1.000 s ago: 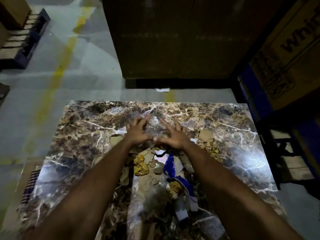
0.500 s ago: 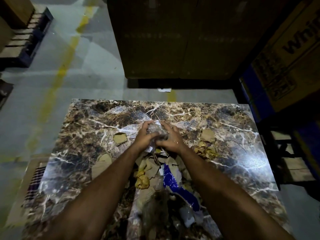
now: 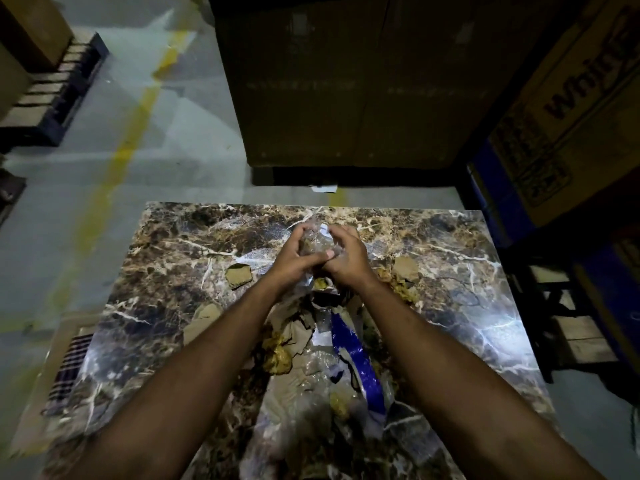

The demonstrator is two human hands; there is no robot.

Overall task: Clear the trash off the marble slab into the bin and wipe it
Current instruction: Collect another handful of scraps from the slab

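Hands, left hand (image 3: pixel 292 259) and right hand (image 3: pixel 346 259), clutch crumpled plastic (image 3: pixel 316 243); box (image 3: pixel 568 109) reads "Whi".

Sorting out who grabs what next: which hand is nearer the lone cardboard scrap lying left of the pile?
Left. The left hand grips the crumpled plastic just right of the cardboard scrap; the right hand grips it too, farther right.

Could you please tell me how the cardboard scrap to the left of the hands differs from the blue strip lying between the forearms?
The cardboard scrap is tan, squat and blocky; the blue strip is glossy blue, long and narrow. The cardboard scrap lies alone on bare marble slab; the blue strip lies in the heap of clear plastic and paper. Both rest on the slab, untouched, while the left hand and right hand bunch up clear plastic.
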